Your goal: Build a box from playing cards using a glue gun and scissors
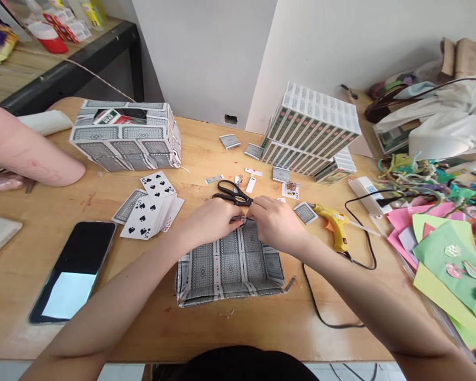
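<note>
An open box [230,264] built from grey-backed playing cards lies in front of me. My left hand [217,218] is closed at its far rim, with fingertips pinching the edge. Close beside it, my right hand [275,219] is closed on the same rim, with its fingers curled down. A narrow strip of card shows between the two hands, but the fingers partly hide it. Just beyond my hands rest black-handled scissors [234,193], their blades hidden behind the right hand. Small cut card pieces [251,183] are scattered past the scissors.
At right lie a yellow glue gun [335,225] with its cord, a power strip [368,194] and coloured paper [444,264]. Stacked card packs [309,132] and a finished-looking card box [125,137] stand behind. Loose playing cards [145,216], a phone [73,272] and a pink bottle [27,145] are left.
</note>
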{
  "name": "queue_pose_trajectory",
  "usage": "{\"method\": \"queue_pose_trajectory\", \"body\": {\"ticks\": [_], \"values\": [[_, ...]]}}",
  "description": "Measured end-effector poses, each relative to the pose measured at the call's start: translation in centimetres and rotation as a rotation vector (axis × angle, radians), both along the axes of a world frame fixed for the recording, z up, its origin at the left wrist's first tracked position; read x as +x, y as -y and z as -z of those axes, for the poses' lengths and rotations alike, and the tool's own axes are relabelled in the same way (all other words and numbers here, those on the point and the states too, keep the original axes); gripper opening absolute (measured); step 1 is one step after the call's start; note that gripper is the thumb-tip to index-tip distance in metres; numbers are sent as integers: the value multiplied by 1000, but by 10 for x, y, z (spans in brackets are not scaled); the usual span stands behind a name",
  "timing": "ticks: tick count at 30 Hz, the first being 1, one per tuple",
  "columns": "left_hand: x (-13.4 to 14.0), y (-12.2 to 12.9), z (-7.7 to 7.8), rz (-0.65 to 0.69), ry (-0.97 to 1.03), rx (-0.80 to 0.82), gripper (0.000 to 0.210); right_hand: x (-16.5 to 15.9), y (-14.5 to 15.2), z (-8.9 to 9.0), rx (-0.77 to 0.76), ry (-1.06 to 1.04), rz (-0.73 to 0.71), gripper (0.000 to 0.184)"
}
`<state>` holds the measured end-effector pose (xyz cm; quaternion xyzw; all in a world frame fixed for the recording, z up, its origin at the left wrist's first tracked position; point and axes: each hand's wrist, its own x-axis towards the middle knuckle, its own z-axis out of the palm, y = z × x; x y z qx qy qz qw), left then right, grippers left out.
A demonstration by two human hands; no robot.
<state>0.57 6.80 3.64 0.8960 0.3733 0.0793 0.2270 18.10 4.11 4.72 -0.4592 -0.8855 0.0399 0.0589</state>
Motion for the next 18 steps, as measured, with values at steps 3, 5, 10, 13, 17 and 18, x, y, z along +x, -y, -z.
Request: {"method": "queue_pose_trajectory", "body": {"ticks": [3, 5, 10, 13, 17, 18], "values": [[-1, 0, -1, -4, 16, -20, 19, 4, -1, 3, -26, -58, 15, 21], [-1, 0, -2, -4, 29, -27, 19, 9, -3, 4, -54, -119, 17, 22], [-2, 1, 0, -15, 35, -10, 22, 18, -3, 7, -129, -330, 8, 19], [-1, 2, 1, -17, 42, -16, 22, 18, -1, 10, -147, -416, 60, 17], [-1, 2, 1, -11, 53, -9, 23, 15, -1, 12, -132, -452, 104, 20], [-1, 2, 0, -9, 50, 2, 23, 14, -1, 12, -132, -463, 111, 21]]}}
